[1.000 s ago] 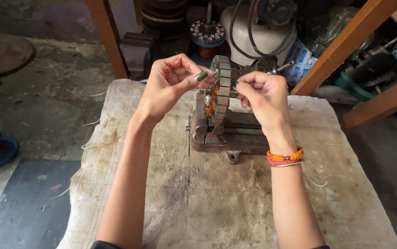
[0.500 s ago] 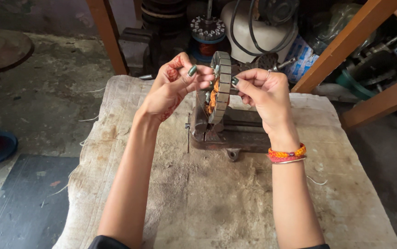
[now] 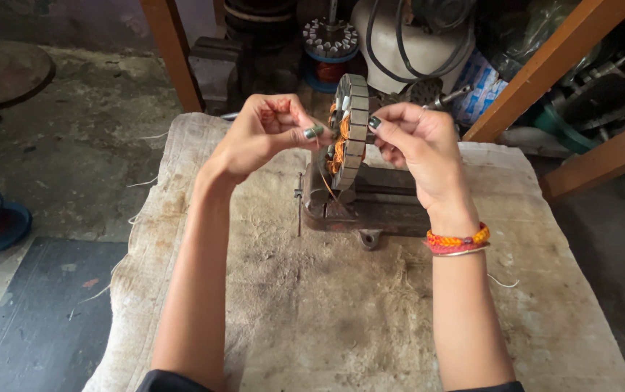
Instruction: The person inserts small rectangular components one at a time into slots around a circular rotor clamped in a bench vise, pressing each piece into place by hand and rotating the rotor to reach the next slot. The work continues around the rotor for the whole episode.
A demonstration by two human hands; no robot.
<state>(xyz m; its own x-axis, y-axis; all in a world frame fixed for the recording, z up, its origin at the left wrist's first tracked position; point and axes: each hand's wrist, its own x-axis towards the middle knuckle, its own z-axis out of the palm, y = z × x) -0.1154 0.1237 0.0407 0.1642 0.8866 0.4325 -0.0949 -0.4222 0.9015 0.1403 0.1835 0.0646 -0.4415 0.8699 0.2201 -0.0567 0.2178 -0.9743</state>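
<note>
Steel stator ring (image 3: 350,127) is standing upright in the bench vise (image 3: 370,207); likely heavy, rigid. Left hand (image 3: 265,134) and right hand (image 3: 418,138) are pinching at its fragile copper windings (image 3: 337,149); rim looks safest to hold.

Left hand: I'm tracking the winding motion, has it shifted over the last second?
Yes. The left hand has risen slightly against the vise, thumb nearer the stator ring.

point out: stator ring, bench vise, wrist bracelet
stator ring (image 3: 351,123), head view, on the grey outer rim segments.
bench vise (image 3: 389,207), head view, on the dark metal body right of the ring.
wrist bracelet (image 3: 458,239), head view, on the orange-red beads at the right wrist.
</note>
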